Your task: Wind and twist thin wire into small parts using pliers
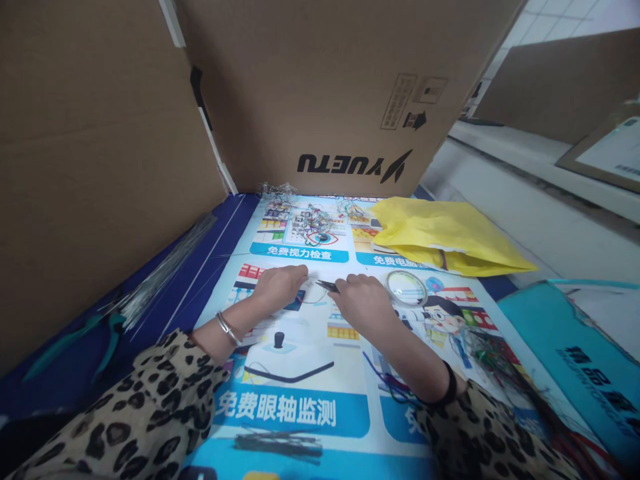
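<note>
My left hand (280,288) is closed in a pinch over the poster-covered table, its fingertips on a thin wire (316,301) that curves in a faint loop. Just to its right, my right hand (364,303) is wrapped round a dark tool with a narrow pointed tip (327,286). The tip points left at the wire; whether it touches it is too small to tell. Most of the tool is hidden in my palm. A clear roll of tape (389,285) lies right beside my right hand.
Tangled wire pieces (313,223) lie at the back before a cardboard box (300,100). A yellow bag (445,230) is behind the tape. Teal-handled pliers (113,333) and long wires (170,270) lie left, short dark wires (280,443) in front, a teal package (565,353) right.
</note>
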Tool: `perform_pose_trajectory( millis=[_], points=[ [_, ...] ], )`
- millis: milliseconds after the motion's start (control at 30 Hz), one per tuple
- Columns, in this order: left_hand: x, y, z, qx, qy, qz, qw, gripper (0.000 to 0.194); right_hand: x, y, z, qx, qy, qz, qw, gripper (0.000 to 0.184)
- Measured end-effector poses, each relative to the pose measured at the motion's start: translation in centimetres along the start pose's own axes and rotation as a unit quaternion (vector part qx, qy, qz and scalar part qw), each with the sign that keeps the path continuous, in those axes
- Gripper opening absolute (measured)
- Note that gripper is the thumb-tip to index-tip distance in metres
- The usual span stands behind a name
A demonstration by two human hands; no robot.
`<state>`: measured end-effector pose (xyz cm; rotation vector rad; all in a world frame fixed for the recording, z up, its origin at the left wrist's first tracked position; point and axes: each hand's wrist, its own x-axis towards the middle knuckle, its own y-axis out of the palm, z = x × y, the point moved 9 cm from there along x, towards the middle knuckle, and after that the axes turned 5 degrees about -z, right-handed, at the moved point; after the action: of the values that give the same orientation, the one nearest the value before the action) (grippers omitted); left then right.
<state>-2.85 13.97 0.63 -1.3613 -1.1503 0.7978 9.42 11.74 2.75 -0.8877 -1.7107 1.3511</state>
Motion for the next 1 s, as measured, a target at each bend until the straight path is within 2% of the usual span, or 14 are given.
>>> perform_pose_trajectory(
  millis=[200, 433, 667, 1000],
  points=[
    [0.05, 0.2, -0.21, 0.022, 0.007, 0.017, 1.0, 0.022, 0.22, -0.25, -0.14, 0.001, 0.017, 0.012, 1.0, 0.03],
    [-0.02, -0.08, -0.45, 0.02, 0.024, -0.006, 0.999, 0.019, 0.28, 0.3, -0.06, -0.002, 0.013, 0.009, 1.0, 0.025],
    [-0.03, -0.19, -0.07, -0.031, 0.013, -0.032, 0.999, 0.02, 0.28, 0.26, 0.22, -0.01, -0.01, -0.004, 1.0, 0.024],
    [0.04, -0.05, 0.36, -0.035, -0.013, -0.021, 0.999, 0.021, 0.12, 0.36, 0.85, -0.001, -0.027, 0.003, 1.0, 0.024]
  ],
)
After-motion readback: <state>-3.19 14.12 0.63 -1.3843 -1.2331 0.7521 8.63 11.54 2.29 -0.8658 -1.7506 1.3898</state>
